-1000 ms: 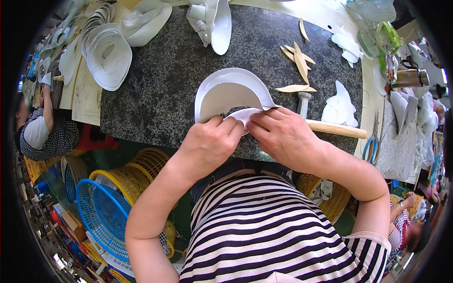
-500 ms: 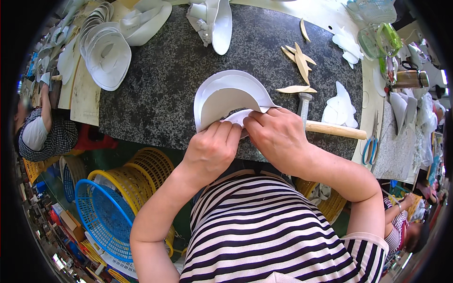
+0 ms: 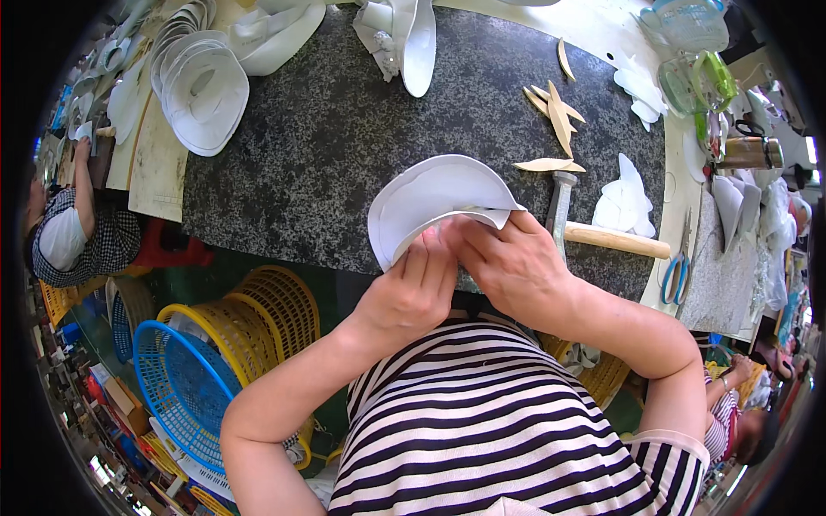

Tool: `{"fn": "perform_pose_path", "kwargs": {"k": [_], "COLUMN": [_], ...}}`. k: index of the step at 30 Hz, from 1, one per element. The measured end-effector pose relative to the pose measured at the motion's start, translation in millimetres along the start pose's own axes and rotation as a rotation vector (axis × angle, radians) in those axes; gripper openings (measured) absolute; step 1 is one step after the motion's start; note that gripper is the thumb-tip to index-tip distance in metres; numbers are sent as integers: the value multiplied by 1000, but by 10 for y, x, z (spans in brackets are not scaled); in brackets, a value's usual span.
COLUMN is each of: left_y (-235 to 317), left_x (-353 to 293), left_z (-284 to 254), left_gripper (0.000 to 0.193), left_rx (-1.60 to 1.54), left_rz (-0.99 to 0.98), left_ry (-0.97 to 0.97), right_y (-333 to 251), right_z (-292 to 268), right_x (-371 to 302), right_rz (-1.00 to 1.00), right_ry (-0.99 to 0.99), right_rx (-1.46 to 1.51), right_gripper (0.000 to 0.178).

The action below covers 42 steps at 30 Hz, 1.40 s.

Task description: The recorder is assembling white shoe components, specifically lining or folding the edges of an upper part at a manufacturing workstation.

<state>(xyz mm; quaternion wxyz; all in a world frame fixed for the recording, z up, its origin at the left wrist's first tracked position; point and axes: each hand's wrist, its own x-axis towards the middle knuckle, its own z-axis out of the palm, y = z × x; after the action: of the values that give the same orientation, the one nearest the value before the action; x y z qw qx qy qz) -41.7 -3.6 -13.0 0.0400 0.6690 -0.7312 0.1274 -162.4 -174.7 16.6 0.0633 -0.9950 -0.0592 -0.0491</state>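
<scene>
Both my hands hold a white shoe upper (image 3: pixel 443 191), a curved, bowl-like piece of sheet material, at the near edge of the dark speckled slab. The fingers of my left hand (image 3: pixel 411 288) are closed on its near rim. Beside them, my right hand (image 3: pixel 509 262) pinches the same rim, farther right. My fingertips meet near the middle, and the part of the rim under them is hidden. Just right of my right hand lies a hammer (image 3: pixel 615 238) with a pale wooden handle. Thin tan crescent-shaped pieces (image 3: pixel 559 119) lie beyond the hammer head.
Stacked white uppers (image 3: pixel 202 99) stand at the far left of the slab (image 3: pixel 292 146). White cut pieces (image 3: pixel 624 199) and blue-handled scissors (image 3: pixel 675 277) lie right. Blue (image 3: pixel 185 387) and yellow baskets (image 3: pixel 275 310) stand below left. Other people sit at both sides.
My hands have drawn the upper slightly toward me and to the right. Its near rim has been turned, so the wide opening now looks narrower. Both hands keep hold of it.
</scene>
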Motion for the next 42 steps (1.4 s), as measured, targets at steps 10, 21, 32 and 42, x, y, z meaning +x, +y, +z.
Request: {"fn": "perform_pose_path", "kwargs": {"k": [10, 21, 32, 42], "left_y": [-29, -252, -381, -358], "left_x": [-47, 60, 153, 117], "left_z": [-67, -109, -105, -57], "left_gripper": [33, 22, 13, 7], "left_rx": [-180, -348, -377, -391], "left_rz": [-189, -289, -374, -424], "left_ry": [19, 46, -7, 96], "right_y": [-91, 10, -86, -132], "right_z": [-59, -27, 24, 98], "right_x": [13, 5, 60, 47], "right_rz": [-186, -190, -26, -1], "right_ry": [-133, 71, 110, 133], "right_rx": [-214, 38, 30, 9], "right_gripper": [38, 44, 43, 41]}}
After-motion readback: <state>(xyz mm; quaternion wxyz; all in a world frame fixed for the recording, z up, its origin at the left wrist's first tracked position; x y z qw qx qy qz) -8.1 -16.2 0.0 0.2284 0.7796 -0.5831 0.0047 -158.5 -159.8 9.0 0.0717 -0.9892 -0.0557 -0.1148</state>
